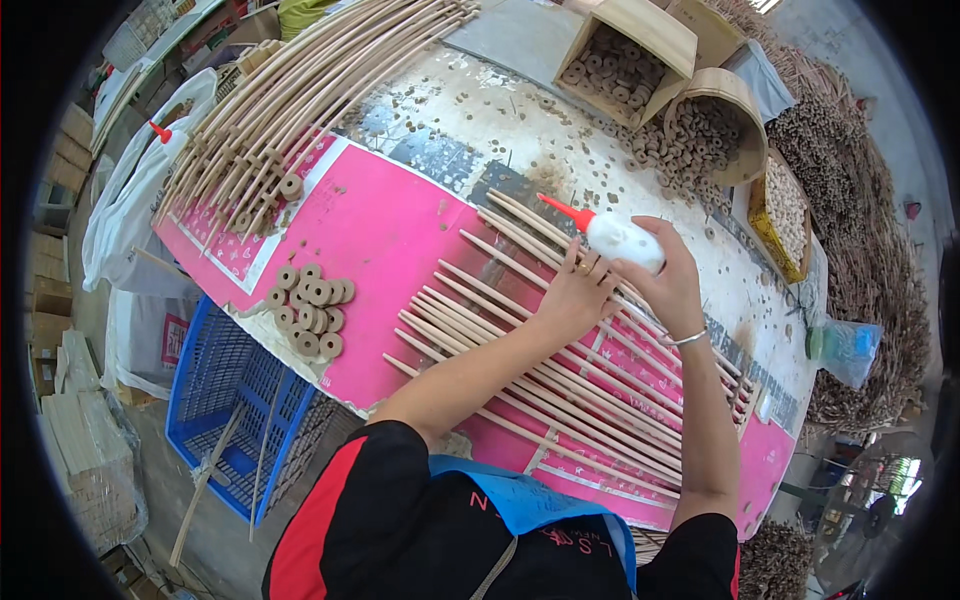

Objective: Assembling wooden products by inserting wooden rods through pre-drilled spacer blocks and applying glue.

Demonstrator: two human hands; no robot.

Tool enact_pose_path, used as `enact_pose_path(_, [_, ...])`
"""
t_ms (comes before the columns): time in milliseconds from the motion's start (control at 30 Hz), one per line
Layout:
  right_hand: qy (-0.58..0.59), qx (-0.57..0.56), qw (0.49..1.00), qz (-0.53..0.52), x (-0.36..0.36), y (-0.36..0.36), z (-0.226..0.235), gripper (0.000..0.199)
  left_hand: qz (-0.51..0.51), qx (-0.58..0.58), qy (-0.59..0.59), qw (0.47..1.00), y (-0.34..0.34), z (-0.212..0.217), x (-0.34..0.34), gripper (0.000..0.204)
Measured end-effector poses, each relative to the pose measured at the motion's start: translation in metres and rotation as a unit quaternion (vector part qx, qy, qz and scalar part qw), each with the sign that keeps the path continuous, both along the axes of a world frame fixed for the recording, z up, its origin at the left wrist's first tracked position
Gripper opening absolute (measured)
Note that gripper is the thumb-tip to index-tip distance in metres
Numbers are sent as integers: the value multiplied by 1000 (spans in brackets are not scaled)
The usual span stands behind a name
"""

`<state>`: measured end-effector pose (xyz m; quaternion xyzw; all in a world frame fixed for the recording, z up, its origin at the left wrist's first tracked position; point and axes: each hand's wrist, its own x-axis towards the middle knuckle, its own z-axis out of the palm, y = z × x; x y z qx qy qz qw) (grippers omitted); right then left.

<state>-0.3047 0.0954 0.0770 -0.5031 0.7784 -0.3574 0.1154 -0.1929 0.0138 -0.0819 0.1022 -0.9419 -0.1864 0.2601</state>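
My right hand (668, 275) is wrapped around a white squeeze bottle (622, 240) with a red pointed nozzle, tilted so the tip points left over the stick ends. Just below the bottle, my left hand (580, 292) lies on the row of pale wooden sticks (500, 325). Its fingers are slightly bent and a little apart, and the thumb is hidden. The sticks lie side by side across the pink table covering (385, 235), passing under both forearms. To their left sits a small pile of round wooden rings (310, 305) with centre holes.
More sticks (330, 70) with rings on their ends are stacked at the far left. Two tipped wooden containers (640, 45) spill rings at the back, beside a yellow crate (780, 215). A blue plastic basket (215, 400) stands below the table's left edge. A fan (875, 510) is at right.
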Motion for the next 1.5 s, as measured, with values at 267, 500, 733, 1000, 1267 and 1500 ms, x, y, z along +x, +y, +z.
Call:
enact_pose_path(267, [135,3,991,5,3,-23,-19,49,14,18,52,998,3,-2,1,55])
enact_pose_path(500, [116,6,993,5,0,-22,-24,47,-12,56,-11,998,2,0,2,66])
enact_pose_path(733, [106,12,994,1,-1,-23,-25,47,-14,60,-29,998,2,3,2,67])
enact_pose_path(1000, [120,-9,993,10,-1,-26,-29,46,-10,50,-16,999,2,2,2,63])
enact_pose_path(1267, [106,-6,994,5,-4,-22,-32,46,-19,50,-49,997,1,3,1,65])
enact_pose_path(1500, [56,11,998,7,1,-18,-26,46,-21,60,-33,997,3,1,2,63])
